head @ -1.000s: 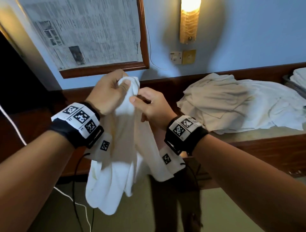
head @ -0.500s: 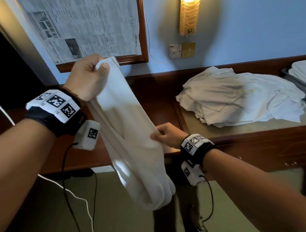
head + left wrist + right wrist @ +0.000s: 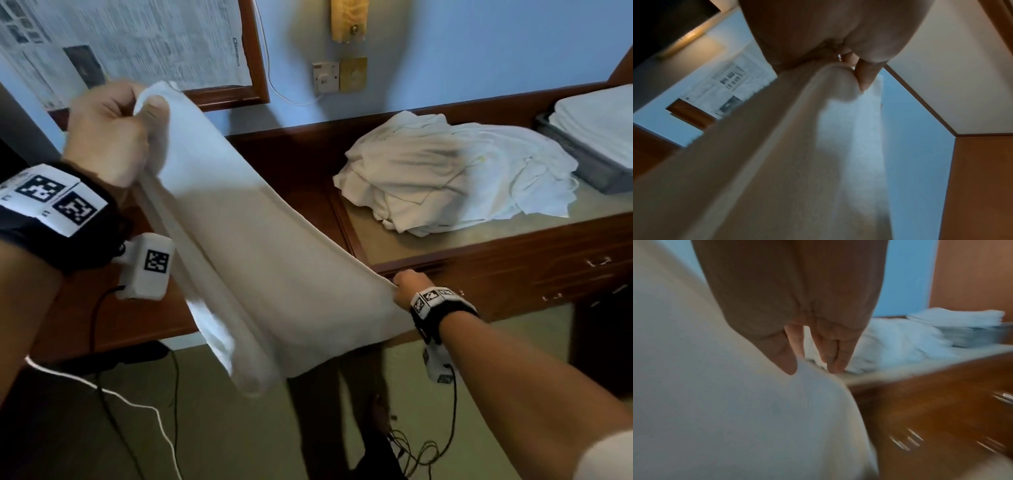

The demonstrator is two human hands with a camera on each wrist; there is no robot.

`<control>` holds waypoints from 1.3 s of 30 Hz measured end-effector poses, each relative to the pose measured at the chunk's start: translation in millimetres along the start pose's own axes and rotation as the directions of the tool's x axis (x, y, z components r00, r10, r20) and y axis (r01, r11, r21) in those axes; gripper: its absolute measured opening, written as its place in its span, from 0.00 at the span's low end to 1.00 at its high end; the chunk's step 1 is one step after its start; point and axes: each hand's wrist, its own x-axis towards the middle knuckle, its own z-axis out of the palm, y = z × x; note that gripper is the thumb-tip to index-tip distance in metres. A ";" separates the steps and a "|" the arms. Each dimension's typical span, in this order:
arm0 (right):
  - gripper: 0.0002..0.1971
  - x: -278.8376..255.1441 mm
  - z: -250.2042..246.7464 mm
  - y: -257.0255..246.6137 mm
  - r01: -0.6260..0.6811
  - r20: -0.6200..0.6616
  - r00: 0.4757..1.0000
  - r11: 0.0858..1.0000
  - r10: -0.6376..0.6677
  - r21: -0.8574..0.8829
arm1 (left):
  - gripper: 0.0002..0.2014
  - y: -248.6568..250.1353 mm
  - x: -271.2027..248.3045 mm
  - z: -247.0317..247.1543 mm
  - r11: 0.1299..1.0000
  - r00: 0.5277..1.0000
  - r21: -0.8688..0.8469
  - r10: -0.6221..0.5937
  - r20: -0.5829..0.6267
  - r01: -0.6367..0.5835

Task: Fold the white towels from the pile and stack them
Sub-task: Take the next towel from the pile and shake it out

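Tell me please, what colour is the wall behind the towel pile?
Light blue wall, clearest in the head view.

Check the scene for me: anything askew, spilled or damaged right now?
Nothing damaged or spilled. The towel is stretched aslant between the raised left hand and the lower right hand, its bottom sagging unevenly. The pile on the counter is rumpled; the stack looks tidy.

From the head we look forward and down over both forearms toward the desk (image 3: 479, 253). At the left wrist we peer up along the left hand (image 3: 818, 32), very close, ceiling beyond it. At the right wrist we face past the right hand (image 3: 797, 305) toward the towel pile (image 3: 900, 344), shared with the head view (image 3: 445, 174).
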 end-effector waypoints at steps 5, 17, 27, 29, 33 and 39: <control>0.27 -53.3 -89.6 -115.0 0.566 -0.350 0.822 0.714 -0.449 0.413 | 0.10 20.1 -28.7 43.2 0.991 0.968 -0.051 0.134 0.214 -0.126; 0.21 -117.5 -199.8 -239.4 0.898 -0.657 0.439 0.269 -0.613 0.349 | 0.10 50.4 -18.3 20.1 0.969 0.977 -0.209 0.165 0.135 -0.135; 0.13 -144.6 -289.7 -275.9 0.962 -0.730 0.265 0.117 -0.630 0.248 | 0.06 34.3 -29.4 22.2 0.893 0.988 -0.439 0.035 -0.152 -0.099; 0.11 -146.6 -303.2 -273.1 0.965 -0.753 0.261 0.154 -0.604 0.211 | 0.08 36.0 -30.7 29.6 0.871 0.985 -0.479 0.030 -0.170 -0.109; 0.11 -146.7 -322.2 -265.4 0.974 -0.780 0.222 0.168 -0.585 0.151 | 0.08 37.9 -28.7 52.1 0.853 0.990 -0.504 0.092 -0.103 -0.132; 0.17 -142.4 -338.8 -255.0 0.969 -0.787 0.216 0.224 -0.578 0.101 | 0.05 43.2 -16.7 77.7 0.904 0.987 -0.400 0.117 -0.109 -0.151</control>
